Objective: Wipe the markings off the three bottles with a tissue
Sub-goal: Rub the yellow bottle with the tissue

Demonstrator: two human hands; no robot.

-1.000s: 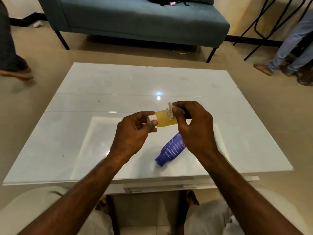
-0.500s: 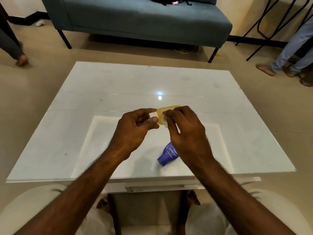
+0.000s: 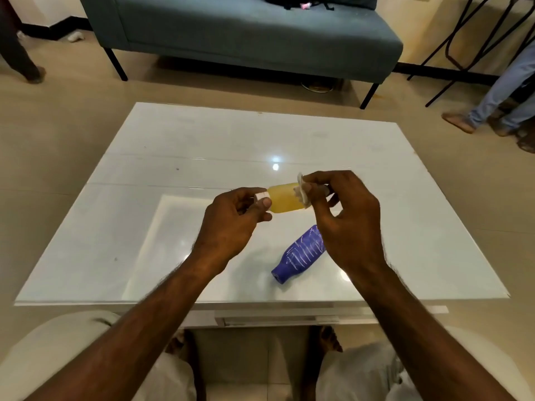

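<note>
A small yellow bottle (image 3: 285, 197) with a white cap lies sideways in the air above the white table (image 3: 202, 157). My left hand (image 3: 231, 221) pinches its capped end. My right hand (image 3: 341, 215) pinches a small white tissue (image 3: 301, 192) against the bottle's other end, and there is a dark object behind its fingers that I cannot make out. A blue bottle (image 3: 301, 254) with white scribbled lines lies on its side on the table, just below my right hand. Only these two bottles show.
A grey-blue sofa (image 3: 246, 33) stands beyond the table. A person's legs (image 3: 498, 94) are at the right by black stool frames. Another leg (image 3: 17, 53) is at the far left. My knees are under the table's near edge.
My right hand has slid the tissue along the yellow bottle, from near the cap back out toward its far end. More of the yellow body and the blue bottle now shows.
</note>
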